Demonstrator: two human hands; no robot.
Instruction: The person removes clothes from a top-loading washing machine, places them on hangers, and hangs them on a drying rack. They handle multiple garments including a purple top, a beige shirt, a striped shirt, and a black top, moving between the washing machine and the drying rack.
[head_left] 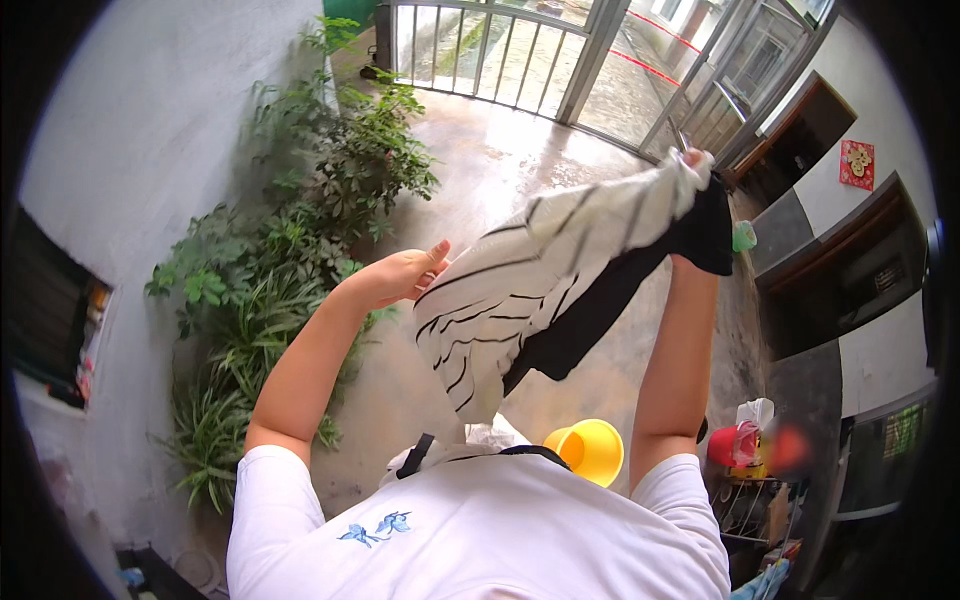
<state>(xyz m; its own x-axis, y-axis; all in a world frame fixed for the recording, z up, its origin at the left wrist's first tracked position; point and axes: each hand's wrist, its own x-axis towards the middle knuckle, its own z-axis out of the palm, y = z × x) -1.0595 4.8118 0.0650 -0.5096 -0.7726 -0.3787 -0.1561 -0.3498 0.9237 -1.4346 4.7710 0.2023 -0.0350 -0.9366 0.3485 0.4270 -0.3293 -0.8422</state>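
A white garment with black stripes [500, 290] stretches across the space before me, its lower folds hanging loose. Black cloth [590, 315] runs along its right side; whether it belongs to the same garment I cannot tell. My right hand [692, 158], raised high and far, grips the bunched upper corner, with cloth covering most of the hand and only some fingertips showing. Beside the garment's left edge is my left hand [405, 275], its thumb lifted apart from partly curled fingers. No cloth shows between that thumb and the fingers.
A yellow bucket [590, 452] stands on the concrete floor [480, 150] below the garment. Leafy green plants [290, 230] line the left wall. Glazed metal doors [640, 70] close the far side. At right, a rack [750, 510] holds red and yellow items near dark doorways.
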